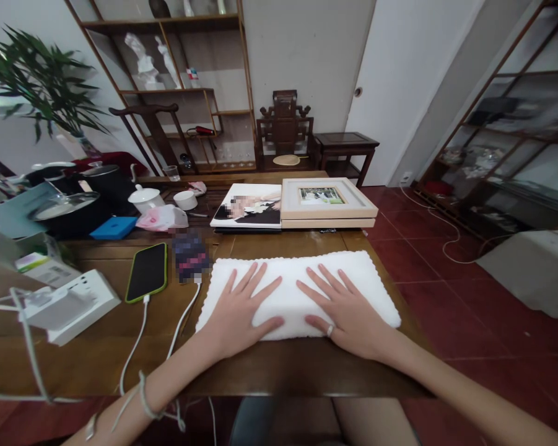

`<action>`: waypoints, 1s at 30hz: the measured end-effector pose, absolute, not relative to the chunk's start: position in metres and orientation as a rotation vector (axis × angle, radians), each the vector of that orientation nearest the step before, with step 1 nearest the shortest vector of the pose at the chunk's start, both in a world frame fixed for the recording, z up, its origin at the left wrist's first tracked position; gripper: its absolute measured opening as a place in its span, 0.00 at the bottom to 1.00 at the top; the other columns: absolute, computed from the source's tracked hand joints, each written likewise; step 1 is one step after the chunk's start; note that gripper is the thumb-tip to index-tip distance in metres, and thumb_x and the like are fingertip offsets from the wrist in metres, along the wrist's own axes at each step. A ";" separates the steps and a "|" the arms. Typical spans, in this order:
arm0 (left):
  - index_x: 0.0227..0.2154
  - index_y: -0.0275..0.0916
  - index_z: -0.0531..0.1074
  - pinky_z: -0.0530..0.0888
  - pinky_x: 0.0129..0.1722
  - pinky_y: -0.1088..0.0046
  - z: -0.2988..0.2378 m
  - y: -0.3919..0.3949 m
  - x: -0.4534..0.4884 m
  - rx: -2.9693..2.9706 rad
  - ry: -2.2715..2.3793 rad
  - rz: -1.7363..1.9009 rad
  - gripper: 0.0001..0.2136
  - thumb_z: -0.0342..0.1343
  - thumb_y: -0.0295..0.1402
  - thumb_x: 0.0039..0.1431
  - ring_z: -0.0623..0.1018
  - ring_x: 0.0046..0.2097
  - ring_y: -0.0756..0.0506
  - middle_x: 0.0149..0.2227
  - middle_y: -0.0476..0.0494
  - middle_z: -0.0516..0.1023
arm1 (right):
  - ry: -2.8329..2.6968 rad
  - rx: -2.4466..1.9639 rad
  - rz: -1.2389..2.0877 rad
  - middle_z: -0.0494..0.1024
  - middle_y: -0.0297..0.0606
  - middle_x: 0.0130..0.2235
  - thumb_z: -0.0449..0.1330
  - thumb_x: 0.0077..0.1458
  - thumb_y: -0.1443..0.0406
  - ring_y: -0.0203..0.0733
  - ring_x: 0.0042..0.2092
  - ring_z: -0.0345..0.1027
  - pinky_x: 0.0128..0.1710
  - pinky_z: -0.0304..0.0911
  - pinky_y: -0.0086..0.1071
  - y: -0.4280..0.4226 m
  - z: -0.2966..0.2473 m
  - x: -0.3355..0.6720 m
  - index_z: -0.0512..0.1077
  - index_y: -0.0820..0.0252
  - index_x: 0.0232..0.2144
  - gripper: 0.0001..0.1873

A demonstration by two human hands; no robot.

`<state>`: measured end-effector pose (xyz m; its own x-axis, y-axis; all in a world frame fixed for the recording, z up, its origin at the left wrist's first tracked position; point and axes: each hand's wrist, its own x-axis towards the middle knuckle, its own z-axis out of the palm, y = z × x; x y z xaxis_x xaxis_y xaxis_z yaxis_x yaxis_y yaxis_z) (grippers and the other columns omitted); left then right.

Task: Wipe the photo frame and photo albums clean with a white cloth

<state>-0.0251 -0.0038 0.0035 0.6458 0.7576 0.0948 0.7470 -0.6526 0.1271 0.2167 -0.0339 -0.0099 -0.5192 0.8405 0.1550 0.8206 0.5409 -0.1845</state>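
Observation:
A folded white towel lies flat on the wooden table near its front edge. My left hand rests palm down on the towel's left half, fingers spread. My right hand lies palm down on the right half, fingers spread, a ring on one finger. Neither hand holds anything.
Behind the towel lie a photo print and a light wooden picture frame. To the left are a green-cased phone on a cable, a white power strip, a blue box, pots and cups. The table's right edge drops to a red tiled floor.

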 end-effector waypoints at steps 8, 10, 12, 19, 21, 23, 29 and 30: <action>0.63 0.46 0.47 0.45 0.60 0.44 0.013 -0.010 -0.037 2.781 1.190 0.187 0.34 0.47 0.52 0.56 0.44 0.66 0.33 0.66 0.36 0.41 | -2.547 -1.378 0.406 0.46 0.39 0.65 0.44 0.61 0.49 0.49 0.65 0.34 0.61 0.37 0.53 -0.026 0.001 0.249 0.49 0.50 0.63 0.30; 0.63 0.45 0.43 0.45 0.60 0.46 0.017 -0.014 -0.039 2.806 1.115 0.131 0.38 0.49 0.53 0.54 0.42 0.66 0.33 0.66 0.35 0.38 | -2.496 -1.378 0.560 0.51 0.41 0.64 0.43 0.61 0.48 0.46 0.65 0.38 0.61 0.41 0.49 -0.015 0.012 0.255 0.51 0.55 0.62 0.32; 0.63 0.45 0.42 0.47 0.61 0.49 0.020 -0.020 -0.042 2.836 1.068 0.094 0.35 0.48 0.49 0.57 0.43 0.66 0.35 0.67 0.38 0.39 | -2.442 -1.405 0.546 0.52 0.42 0.63 0.41 0.61 0.48 0.45 0.65 0.38 0.61 0.42 0.46 -0.004 0.020 0.255 0.51 0.59 0.62 0.33; 0.58 0.45 0.57 0.56 0.60 0.54 0.013 -0.041 -0.062 2.855 1.387 0.348 0.23 0.41 0.26 0.61 0.60 0.62 0.39 0.60 0.41 0.62 | -2.529 -1.554 0.164 0.50 0.45 0.64 0.39 0.60 0.47 0.52 0.64 0.37 0.59 0.43 0.55 0.012 -0.002 0.232 0.47 0.58 0.63 0.35; 0.53 0.38 0.63 0.66 0.52 0.53 0.013 -0.047 -0.067 2.611 1.794 0.489 0.18 0.44 0.34 0.60 0.67 0.56 0.34 0.54 0.33 0.68 | -2.472 -1.671 0.079 0.53 0.50 0.63 0.39 0.60 0.47 0.56 0.63 0.42 0.57 0.48 0.55 -0.005 -0.014 0.231 0.51 0.61 0.62 0.35; 0.50 0.34 0.64 0.71 0.43 0.53 0.016 -0.050 -0.069 2.302 2.038 0.521 0.21 0.46 0.42 0.59 0.71 0.51 0.32 0.48 0.30 0.70 | -2.396 -1.770 -0.020 0.57 0.55 0.60 0.40 0.60 0.48 0.60 0.62 0.47 0.53 0.54 0.56 -0.029 -0.022 0.233 0.54 0.64 0.61 0.35; 0.59 0.39 0.52 0.70 0.46 0.57 0.030 -0.021 -0.060 1.757 1.769 0.709 0.29 0.46 0.48 0.58 0.75 0.46 0.37 0.44 0.37 0.73 | -2.392 -1.580 -0.083 0.55 0.51 0.62 0.45 0.61 0.54 0.58 0.63 0.43 0.56 0.51 0.56 -0.078 -0.010 0.230 0.52 0.62 0.62 0.31; 0.59 0.40 0.50 0.71 0.46 0.58 0.031 -0.013 -0.058 1.629 1.694 0.768 0.30 0.47 0.48 0.58 0.76 0.45 0.39 0.42 0.39 0.74 | -2.449 -1.497 -0.042 0.51 0.48 0.64 0.44 0.62 0.57 0.55 0.64 0.38 0.58 0.48 0.55 -0.078 -0.005 0.228 0.50 0.61 0.63 0.29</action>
<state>-0.0583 -0.0134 0.0311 -0.0100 0.9982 -0.0595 0.6131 0.0531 0.7882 0.2279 -0.0785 -0.0053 -0.4295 0.8695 0.2438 0.8774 0.4657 -0.1151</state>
